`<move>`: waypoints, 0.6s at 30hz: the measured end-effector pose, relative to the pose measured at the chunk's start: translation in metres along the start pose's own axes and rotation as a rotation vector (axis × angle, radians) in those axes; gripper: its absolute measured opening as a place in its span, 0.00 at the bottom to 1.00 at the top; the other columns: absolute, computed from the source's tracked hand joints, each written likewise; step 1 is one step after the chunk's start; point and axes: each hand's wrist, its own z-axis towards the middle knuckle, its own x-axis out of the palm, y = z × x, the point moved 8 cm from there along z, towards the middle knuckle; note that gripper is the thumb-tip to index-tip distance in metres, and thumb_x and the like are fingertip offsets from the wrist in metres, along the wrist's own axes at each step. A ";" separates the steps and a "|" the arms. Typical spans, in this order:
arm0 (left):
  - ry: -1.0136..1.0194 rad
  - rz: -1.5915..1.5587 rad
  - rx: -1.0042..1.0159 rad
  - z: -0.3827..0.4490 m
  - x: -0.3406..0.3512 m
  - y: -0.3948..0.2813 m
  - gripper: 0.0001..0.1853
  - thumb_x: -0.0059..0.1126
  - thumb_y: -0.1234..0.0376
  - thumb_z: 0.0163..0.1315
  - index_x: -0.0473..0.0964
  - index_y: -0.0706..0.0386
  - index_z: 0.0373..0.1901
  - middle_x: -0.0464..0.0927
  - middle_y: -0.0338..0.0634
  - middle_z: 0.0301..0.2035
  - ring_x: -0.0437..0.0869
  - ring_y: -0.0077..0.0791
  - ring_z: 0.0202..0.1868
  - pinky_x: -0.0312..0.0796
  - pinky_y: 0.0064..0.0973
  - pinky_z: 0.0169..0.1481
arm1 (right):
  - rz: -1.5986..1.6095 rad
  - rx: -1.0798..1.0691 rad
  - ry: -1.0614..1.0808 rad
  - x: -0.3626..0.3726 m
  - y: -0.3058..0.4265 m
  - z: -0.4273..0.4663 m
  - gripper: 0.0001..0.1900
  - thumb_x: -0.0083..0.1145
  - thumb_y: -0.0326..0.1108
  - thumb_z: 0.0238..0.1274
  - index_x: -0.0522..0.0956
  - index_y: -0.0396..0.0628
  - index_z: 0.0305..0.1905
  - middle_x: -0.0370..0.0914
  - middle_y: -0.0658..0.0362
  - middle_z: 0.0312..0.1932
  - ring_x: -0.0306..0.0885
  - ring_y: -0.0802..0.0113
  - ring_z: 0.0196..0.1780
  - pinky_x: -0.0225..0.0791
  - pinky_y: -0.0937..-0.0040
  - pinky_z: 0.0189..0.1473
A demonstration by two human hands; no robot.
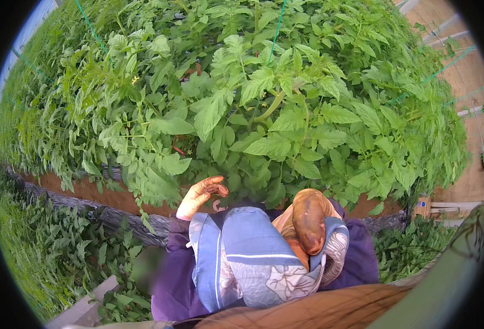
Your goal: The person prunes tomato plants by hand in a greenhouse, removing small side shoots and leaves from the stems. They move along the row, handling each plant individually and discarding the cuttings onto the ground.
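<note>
My left hand (203, 195) is raised just in front of the tomato plants (275, 140), its stained fingers curled and apart, with nothing seen in it. Close to my chest, my right hand (307, 222) is bent inward beside a blue and white patterned scarf (262, 242). Its fingers partly disappear behind the cloth, so whether they grip anything is unclear. Both arms wear purple sleeves. Leafy tomato stems stand before me, with a few small yellow flowers (135, 80) among the leaves.
Green strings (275, 35) run up through the foliage. Dark plastic sheeting (139, 226) edges the brown soil below the plants. Lower left, more leafy plants (98, 246) surround a grey block (83, 304). A pale brown surface with white bars (472, 111) lies at right.
</note>
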 end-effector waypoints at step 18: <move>-0.265 0.009 0.319 0.185 -0.029 -0.046 0.21 0.44 0.60 0.68 0.65 0.61 0.58 0.70 0.41 0.54 0.69 0.25 0.56 0.61 0.25 0.58 | -1.656 -0.432 -0.424 -0.001 0.240 0.043 0.29 0.56 0.42 0.57 0.65 0.35 0.58 0.69 0.43 0.57 0.70 0.57 0.57 0.59 0.64 0.60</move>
